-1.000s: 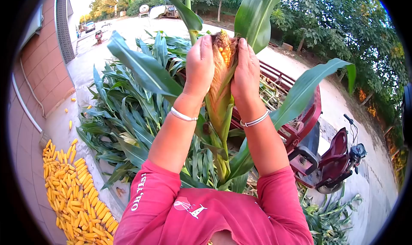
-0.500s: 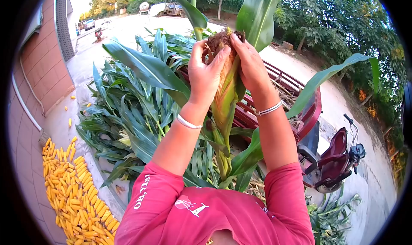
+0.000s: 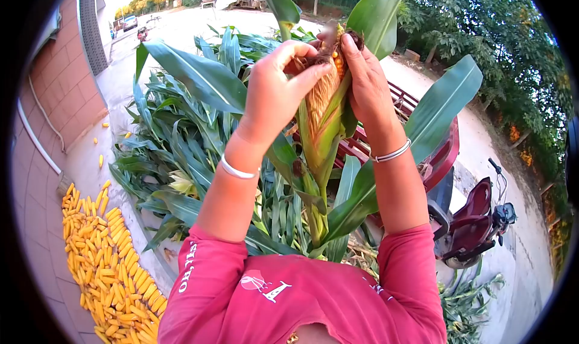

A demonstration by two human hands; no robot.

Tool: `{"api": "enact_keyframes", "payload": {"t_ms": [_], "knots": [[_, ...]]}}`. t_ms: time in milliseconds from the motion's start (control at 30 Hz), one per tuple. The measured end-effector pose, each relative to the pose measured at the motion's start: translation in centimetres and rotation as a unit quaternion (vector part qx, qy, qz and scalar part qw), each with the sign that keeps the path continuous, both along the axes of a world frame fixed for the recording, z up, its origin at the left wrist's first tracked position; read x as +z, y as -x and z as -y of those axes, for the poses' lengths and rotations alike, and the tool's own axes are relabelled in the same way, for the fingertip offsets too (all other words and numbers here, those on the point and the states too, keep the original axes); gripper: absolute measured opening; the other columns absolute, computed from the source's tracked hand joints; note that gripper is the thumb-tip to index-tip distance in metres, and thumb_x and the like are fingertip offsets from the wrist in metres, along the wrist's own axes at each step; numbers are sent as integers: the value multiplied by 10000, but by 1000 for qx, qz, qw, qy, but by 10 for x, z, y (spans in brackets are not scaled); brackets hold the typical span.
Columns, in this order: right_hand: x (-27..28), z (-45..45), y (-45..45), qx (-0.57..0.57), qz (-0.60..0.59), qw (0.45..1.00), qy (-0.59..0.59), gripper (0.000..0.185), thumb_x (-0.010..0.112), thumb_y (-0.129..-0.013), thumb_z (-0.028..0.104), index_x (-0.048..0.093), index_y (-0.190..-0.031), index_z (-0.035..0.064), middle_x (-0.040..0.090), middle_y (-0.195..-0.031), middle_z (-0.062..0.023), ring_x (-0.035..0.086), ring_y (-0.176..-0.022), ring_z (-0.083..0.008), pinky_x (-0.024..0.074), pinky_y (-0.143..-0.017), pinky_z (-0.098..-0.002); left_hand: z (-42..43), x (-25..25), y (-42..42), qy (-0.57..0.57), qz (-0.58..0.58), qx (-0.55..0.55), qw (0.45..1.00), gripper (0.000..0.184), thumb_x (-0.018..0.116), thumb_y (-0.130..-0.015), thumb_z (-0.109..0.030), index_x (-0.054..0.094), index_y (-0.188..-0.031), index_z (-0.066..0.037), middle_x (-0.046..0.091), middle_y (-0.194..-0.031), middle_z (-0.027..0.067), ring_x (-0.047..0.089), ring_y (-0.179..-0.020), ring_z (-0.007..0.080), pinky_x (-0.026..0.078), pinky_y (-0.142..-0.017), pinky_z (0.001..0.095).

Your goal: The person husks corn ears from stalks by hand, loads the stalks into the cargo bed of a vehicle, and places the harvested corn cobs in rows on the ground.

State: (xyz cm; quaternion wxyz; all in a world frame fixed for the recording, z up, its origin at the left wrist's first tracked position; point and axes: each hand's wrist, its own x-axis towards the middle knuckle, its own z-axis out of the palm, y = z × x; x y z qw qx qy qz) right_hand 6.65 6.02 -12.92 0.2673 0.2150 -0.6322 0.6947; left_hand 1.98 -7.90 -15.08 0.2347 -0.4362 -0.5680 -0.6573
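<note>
An ear of corn (image 3: pixel 318 118) stands upright on its green stalk in front of my chest, still wrapped in pale, dry-topped husk. A strip of yellow kernels shows near its tip. My left hand (image 3: pixel 277 85) is closed at the upper left of the ear, thumb and fingers pinching the brown silk and husk (image 3: pixel 322 54). Around the ear's right side wraps my right hand (image 3: pixel 369 82), its thumb by the tip. Long green leaves (image 3: pixel 202 78) spread from the stalk on both sides.
Cut corn stalks (image 3: pixel 175 145) lie piled behind, at left. Husked yellow cobs (image 3: pixel 111 271) are heaped along the brick wall (image 3: pixel 63 85). A red three-wheeled cart (image 3: pixel 446 157) with handlebars stands at right; trees (image 3: pixel 470 30) line the far side.
My left hand has pulled leftward and away from the ear's tip with husk and silk, baring yellow kernels. My right hand stays on the ear, slightly further right.
</note>
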Motion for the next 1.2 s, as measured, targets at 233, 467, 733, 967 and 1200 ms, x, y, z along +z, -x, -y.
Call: {"api": "enact_keyframes", "payload": {"t_ms": [233,467,733,967,1200], "knots": [[-3,-15,3,38,8,999,3,353,452,-998,318,595,-1087,8,644,-948,-41,591,-838,-86,487,-777,-241,27,1,7,167,-229,29,959,131,665,-796,6,582,-894,34,577,-777,80,572,-728,161,466,-695,273],[14,-19,16,165,74,983,0,449,354,-1012,350,560,-1172,-15,623,-967,-87,602,-914,-163,495,-843,-312,8,-35,22,-15,-171,-104,980,173,553,-913,-12,425,-1027,-39,595,-985,104,543,-935,166,428,-904,303],[15,-13,18,80,60,995,23,417,331,-1011,304,565,-1078,-34,632,-1100,-185,603,-1006,-236,478,-914,-360,-52,-47,-2,-209,-121,-57,969,135,467,-957,-10,362,-1040,-31,531,-914,110,559,-789,147,473,-761,273],[18,-23,16,-2,76,995,56,387,371,-997,278,586,-1031,-42,658,-1022,-185,632,-952,-240,496,-883,-351,-35,-63,-17,-20,-9,-38,999,169,517,-896,23,430,-1040,0,529,-873,134,559,-715,266,467,-682,346],[-7,-43,27,-26,109,983,147,325,382,-989,250,569,-969,-15,657,-969,-191,650,-873,-264,541,-785,-390,24,-234,-55,65,215,-98,969,105,498,-934,-41,426,-1011,-36,437,-821,2,409,-679,70,377,-600,221]]}}
